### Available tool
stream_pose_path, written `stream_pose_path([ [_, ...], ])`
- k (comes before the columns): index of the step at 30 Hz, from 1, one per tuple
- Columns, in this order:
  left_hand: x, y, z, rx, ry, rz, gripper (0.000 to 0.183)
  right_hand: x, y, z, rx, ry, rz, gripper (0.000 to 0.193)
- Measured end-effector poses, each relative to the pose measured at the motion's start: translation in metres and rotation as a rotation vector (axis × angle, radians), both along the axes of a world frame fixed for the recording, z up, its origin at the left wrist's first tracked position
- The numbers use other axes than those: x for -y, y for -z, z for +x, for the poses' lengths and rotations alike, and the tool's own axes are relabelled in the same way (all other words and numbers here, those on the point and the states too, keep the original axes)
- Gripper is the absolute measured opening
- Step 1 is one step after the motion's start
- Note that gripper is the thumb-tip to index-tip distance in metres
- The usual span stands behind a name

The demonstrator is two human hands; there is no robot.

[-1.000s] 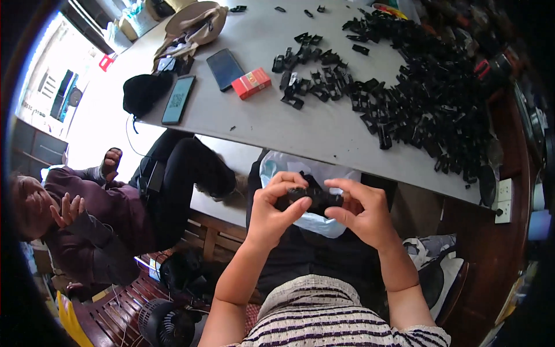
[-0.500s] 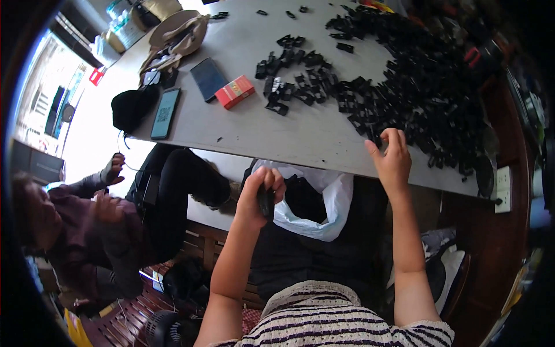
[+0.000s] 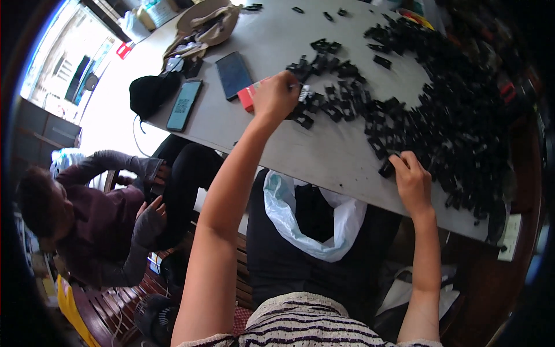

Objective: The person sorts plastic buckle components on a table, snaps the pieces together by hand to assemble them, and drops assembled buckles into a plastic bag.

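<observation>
My left hand reaches over the table with its fingers curled, at the left edge of a smaller group of black plastic pieces. What it holds, if anything, is hidden by the fingers. My right hand pinches a black plastic piece between thumb and fingertips, by the near edge of a large heap of similar pieces. On my lap sits an open white plastic bag with dark contents. A red box lies partly behind my left hand.
Left on the table lie a phone, a dark blue flat case, a black cap and a beige hat. Another person sits at the left. A wall socket is at the right.
My left hand, earlier above the bag with a black piece in it, has moved forward to the smaller group. My right hand has closed on a piece. The other person's hands have lowered.
</observation>
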State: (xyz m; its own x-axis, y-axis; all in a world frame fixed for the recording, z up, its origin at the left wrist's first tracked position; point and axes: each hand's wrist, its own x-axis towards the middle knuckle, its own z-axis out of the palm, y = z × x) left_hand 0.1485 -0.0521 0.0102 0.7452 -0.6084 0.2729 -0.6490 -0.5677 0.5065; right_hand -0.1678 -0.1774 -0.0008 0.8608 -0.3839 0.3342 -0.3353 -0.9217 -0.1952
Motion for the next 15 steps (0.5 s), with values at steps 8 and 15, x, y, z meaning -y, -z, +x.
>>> stream_pose_path([
  [8,-0.077,-0.138,-0.055,-0.886,1.475,-1.124,0.068,0.021,0.028,-0.024,0.155,0.023,-0.126,0.032],
  [15,-0.084,-0.150,-0.045,-0.599,1.250,-1.129,0.080,0.013,0.021,-0.013,0.427,0.133,0.118,0.027],
])
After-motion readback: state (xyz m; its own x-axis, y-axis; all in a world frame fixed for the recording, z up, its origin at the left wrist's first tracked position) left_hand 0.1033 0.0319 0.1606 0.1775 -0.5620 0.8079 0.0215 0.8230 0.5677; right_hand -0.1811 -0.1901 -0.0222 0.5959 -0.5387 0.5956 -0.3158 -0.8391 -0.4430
